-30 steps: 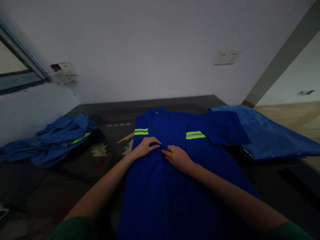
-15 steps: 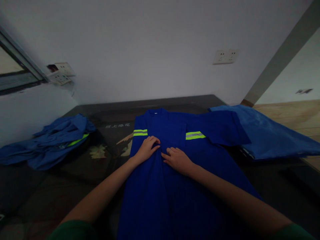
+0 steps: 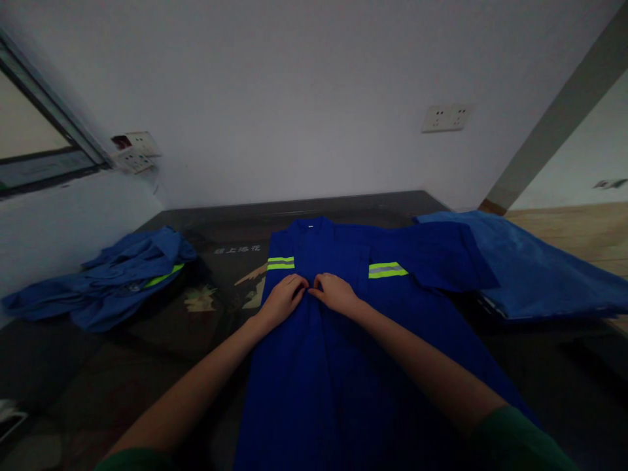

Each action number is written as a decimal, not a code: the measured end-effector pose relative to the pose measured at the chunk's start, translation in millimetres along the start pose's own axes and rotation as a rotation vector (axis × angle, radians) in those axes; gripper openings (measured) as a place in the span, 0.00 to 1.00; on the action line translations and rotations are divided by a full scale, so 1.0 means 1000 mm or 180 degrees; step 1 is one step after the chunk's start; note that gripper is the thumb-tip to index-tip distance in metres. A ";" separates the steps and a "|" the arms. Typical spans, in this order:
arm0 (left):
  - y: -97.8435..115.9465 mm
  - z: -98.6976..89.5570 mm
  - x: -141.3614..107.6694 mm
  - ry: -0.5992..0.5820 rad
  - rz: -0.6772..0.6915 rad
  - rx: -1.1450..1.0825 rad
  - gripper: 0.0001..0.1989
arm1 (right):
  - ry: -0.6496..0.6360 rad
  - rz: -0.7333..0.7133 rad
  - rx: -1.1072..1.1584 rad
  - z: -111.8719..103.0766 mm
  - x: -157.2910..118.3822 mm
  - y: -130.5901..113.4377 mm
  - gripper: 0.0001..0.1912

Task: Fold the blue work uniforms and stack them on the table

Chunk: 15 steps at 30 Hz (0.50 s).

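Note:
A dark blue garment [image 3: 294,366] with a collar and yellow-green reflective strips lies spread on a dark table, its collar toward the wall and one sleeve reaching right. My left hand [image 3: 284,297] pinches the cloth at the front, just below the chest strips. Close beside it, my right hand [image 3: 336,293] pinches the same front edge, with the fingertips of both hands almost touching. The bit of cloth between the fingers is too small to make out in detail.
A crumpled blue garment [image 3: 122,271] with a yellow-green strip lies at the left of the table [image 3: 226,222]. Flat lighter blue cloth [image 3: 534,268] is stacked at the right. Behind stands a wall with sockets [image 3: 445,118]. A pale object [image 3: 10,418] is at the lower left.
My right hand has moved up and left, closing its fingers on the cloth beside my left hand. The whole view has shifted slightly.

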State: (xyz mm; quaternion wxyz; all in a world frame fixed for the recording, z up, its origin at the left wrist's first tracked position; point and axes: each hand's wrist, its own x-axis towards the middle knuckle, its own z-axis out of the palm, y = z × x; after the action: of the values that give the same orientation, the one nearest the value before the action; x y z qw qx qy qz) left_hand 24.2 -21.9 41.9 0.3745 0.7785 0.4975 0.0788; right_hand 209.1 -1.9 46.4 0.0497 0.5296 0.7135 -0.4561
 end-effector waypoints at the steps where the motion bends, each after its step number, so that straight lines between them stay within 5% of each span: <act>1: 0.000 0.000 -0.003 -0.0004 0.0030 0.0015 0.07 | -0.0051 0.0007 -0.0003 0.001 0.003 -0.001 0.13; 8: -0.001 0.008 -0.016 -0.0364 -0.0091 0.0344 0.20 | -0.0524 0.0218 0.0168 -0.002 0.015 0.004 0.16; 15: -0.002 0.009 -0.015 -0.0738 -0.0117 0.0843 0.26 | -0.0441 -0.0070 -0.0207 0.001 0.012 0.008 0.17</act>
State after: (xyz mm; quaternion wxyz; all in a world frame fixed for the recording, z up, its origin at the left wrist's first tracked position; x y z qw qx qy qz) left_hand 20.4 -38.7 37.8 0.3249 0.8157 0.4711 -0.0845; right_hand 210.2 6.8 34.2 0.1111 0.4871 0.7285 -0.4687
